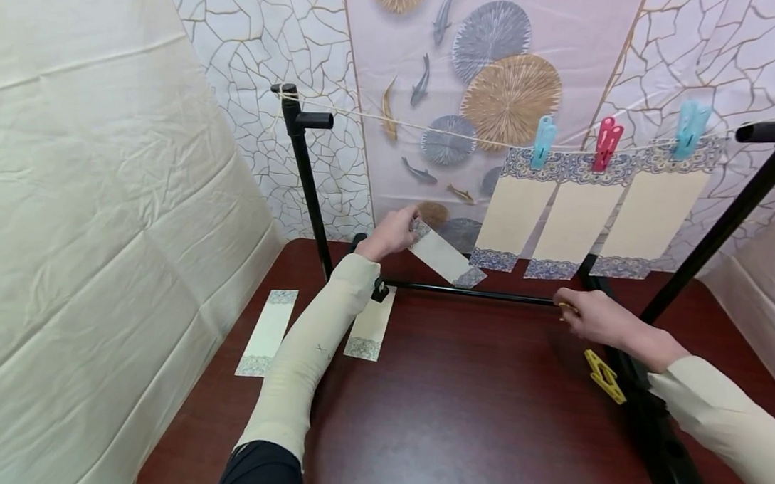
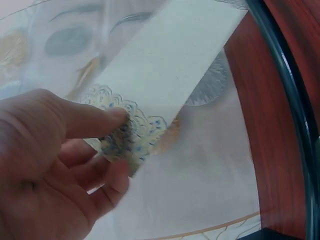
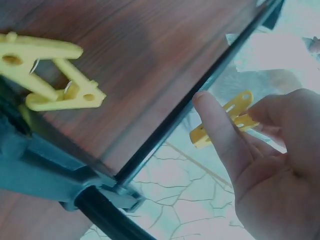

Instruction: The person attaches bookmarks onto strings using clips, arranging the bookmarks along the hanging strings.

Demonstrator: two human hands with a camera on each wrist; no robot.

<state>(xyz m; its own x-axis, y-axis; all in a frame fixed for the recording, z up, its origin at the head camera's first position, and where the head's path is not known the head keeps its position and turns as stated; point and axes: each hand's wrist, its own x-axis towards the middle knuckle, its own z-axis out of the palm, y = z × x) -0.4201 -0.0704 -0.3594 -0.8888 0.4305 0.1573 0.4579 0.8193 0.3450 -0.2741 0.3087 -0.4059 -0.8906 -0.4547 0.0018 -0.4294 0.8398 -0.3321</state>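
Observation:
My left hand (image 1: 393, 231) pinches a cream paper card (image 1: 443, 255) by one lace-patterned end, thumb on the face of the pattern. The card slants down to the right, above the frame's lower bar, as the left wrist view (image 2: 170, 60) also shows. In my right hand (image 1: 596, 317) a yellow clothespin (image 3: 200, 136) is held between the fingers, near the right end of that bar. Another yellow clothespin (image 1: 604, 376) lies by the right foot of the frame. Three similar cards (image 1: 574, 220) hang side by side from a string (image 1: 398, 121), held by two blue clothespins (image 1: 544, 142) and one pink clothespin (image 1: 607, 144).
On the table's left lie two more cards, one card (image 1: 267, 332) outside my left arm and another card (image 1: 369, 327) inside it. A black frame has a left post (image 1: 309, 189), a right post (image 1: 715, 225) and a low crossbar (image 1: 469, 292). Patterned cloth hangs behind.

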